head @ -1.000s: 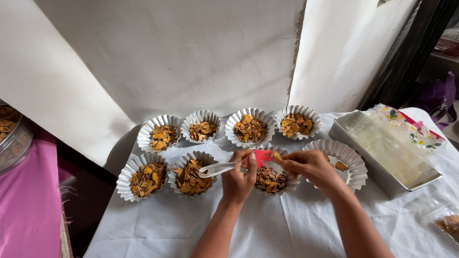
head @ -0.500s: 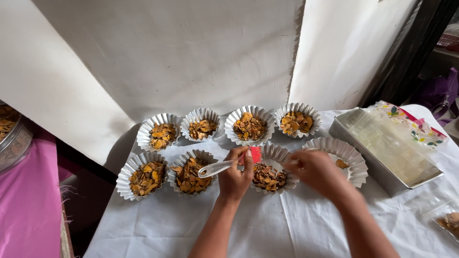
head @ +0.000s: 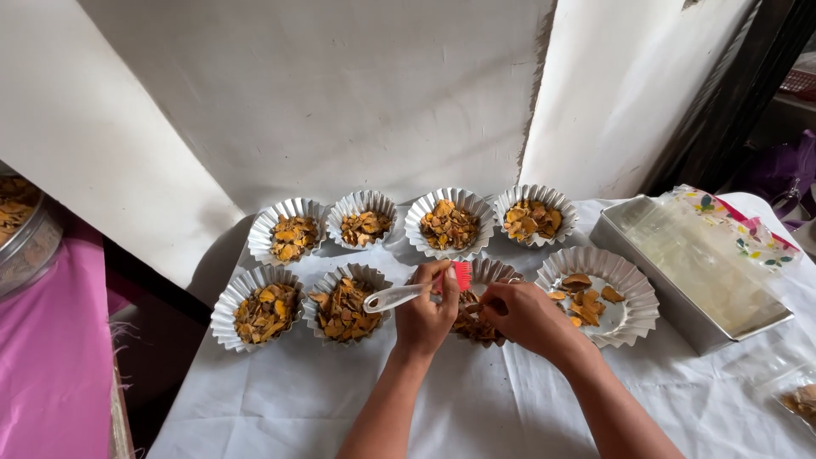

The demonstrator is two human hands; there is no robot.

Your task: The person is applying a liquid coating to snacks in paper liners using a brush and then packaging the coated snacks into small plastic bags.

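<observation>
Crowding both hands (brush in left): filled foil cups, metal tray.

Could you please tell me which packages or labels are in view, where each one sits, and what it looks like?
Clear plastic bag: lying over the metal tray on the right; flat, see-through, with a colourful flowered strip at its far end.
Small clear packet: bottom right edge of the table; holds brownish pieces, partly cut off.

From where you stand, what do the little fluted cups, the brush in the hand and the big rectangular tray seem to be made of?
The fluted cups look like thin shiny metal, perhaps aluminium: silvery, crisply pleated rims. The brush in the left hand seems plastic, with a pale translucent handle and red bristles, possibly silicone. The rectangular tray appears to be dull grey metal, covered by clear plastic film.
</observation>
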